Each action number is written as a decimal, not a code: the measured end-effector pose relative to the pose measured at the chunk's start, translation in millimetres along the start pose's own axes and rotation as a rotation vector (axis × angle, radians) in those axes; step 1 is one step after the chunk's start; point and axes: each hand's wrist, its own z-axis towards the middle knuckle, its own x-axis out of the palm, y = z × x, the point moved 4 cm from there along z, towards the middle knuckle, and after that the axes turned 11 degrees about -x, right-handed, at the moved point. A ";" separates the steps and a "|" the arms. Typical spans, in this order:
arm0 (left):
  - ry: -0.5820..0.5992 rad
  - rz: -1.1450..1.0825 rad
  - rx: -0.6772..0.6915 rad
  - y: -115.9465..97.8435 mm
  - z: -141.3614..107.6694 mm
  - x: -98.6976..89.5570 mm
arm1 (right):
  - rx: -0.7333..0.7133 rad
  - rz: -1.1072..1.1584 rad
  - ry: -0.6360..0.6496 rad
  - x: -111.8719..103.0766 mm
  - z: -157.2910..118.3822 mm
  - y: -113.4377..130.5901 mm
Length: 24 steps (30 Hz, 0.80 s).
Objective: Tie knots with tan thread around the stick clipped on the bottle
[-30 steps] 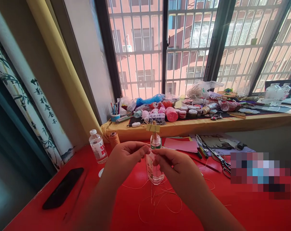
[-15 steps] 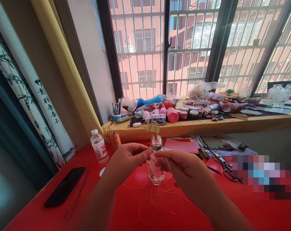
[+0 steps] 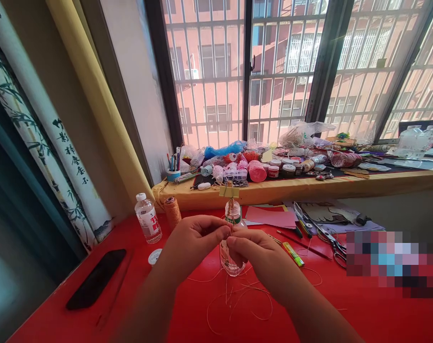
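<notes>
My left hand (image 3: 198, 243) and my right hand (image 3: 257, 255) meet in front of a clear glass bottle (image 3: 234, 270) on the red table. Thumb and fingertips of both hands are pinched together around thin orange thread. Loose loops of this thread (image 3: 271, 305) trail over the tabletop below. From the bottle's open neck rises a brownish stick with a yellow crosspiece (image 3: 229, 192) near its top. My fingers hide much of the bottle's body and the exact spot where the thread is gripped.
Left of my hands are a phone (image 3: 97, 278), a white lid (image 3: 154, 257), a capped bottle (image 3: 148, 220) and an orange thread spool (image 3: 172, 212). To the right lie a lighter-like green and orange object (image 3: 293, 254), scissors (image 3: 333, 243) and pink paper (image 3: 270, 216). Craft supplies crowd the windowsill.
My right hand has moved left and down, its fingertips now against the left hand's. The green and orange object and thin stick beside it have come into view.
</notes>
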 end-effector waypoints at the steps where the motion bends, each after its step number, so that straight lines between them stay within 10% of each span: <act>1: -0.001 -0.002 -0.001 0.7 0.5 -0.1 | 0.034 0.043 -0.002 -0.5 0.3 -1.6; 24: 0.059 -0.278 0.062 3.0 8.0 -5.7 | 0.181 0.122 -0.024 3.4 20.0 1.2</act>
